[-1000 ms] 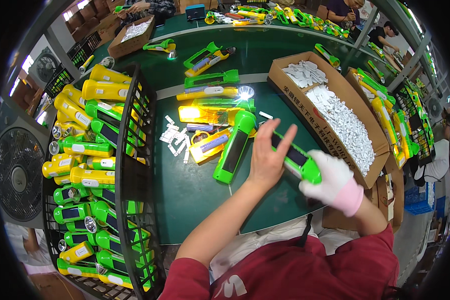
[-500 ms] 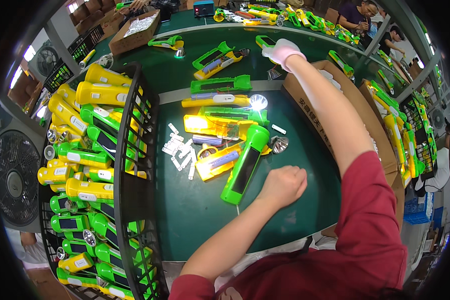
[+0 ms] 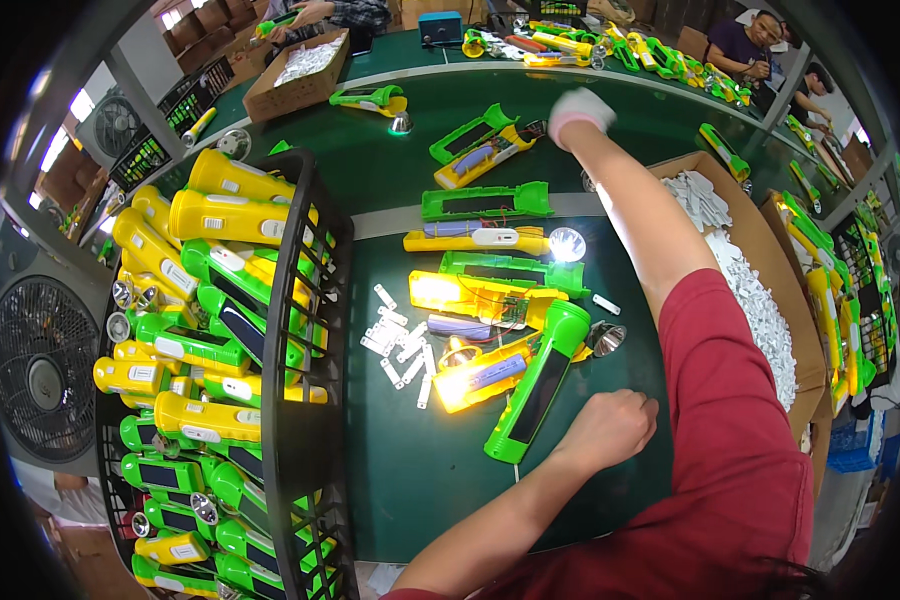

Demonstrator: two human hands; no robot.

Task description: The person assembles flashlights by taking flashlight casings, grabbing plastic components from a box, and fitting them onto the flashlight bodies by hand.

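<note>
My right hand (image 3: pixel 582 112), in a white glove, reaches over the far strip of the green table. Its fingers are blurred, and what lies under them is hidden. Just left of it rests an opened green and yellow flashlight (image 3: pixel 485 145). My bare left hand (image 3: pixel 615 428) is closed in a fist on the near right of the table; its inside does not show. Beside it a green flashlight (image 3: pixel 540 385) with a dark panel lies slanted across a glowing yellow half shell (image 3: pixel 485 378). Farther back lie more opened shells, one with a lit lamp head (image 3: pixel 568 245).
A black basket (image 3: pixel 305 400) full of flashlights stands at the left. Small white strips (image 3: pixel 400 340) lie beside the shells. A cardboard box (image 3: pixel 805 310) of white parts is under my right arm. Across the table a person's hands (image 3: pixel 310 12) hold a flashlight.
The whole view has shifted, so the table things appear lower and farther right. My right hand has moved slightly away and left over the table, covering where a green flashlight showed. The left fist stays put.
</note>
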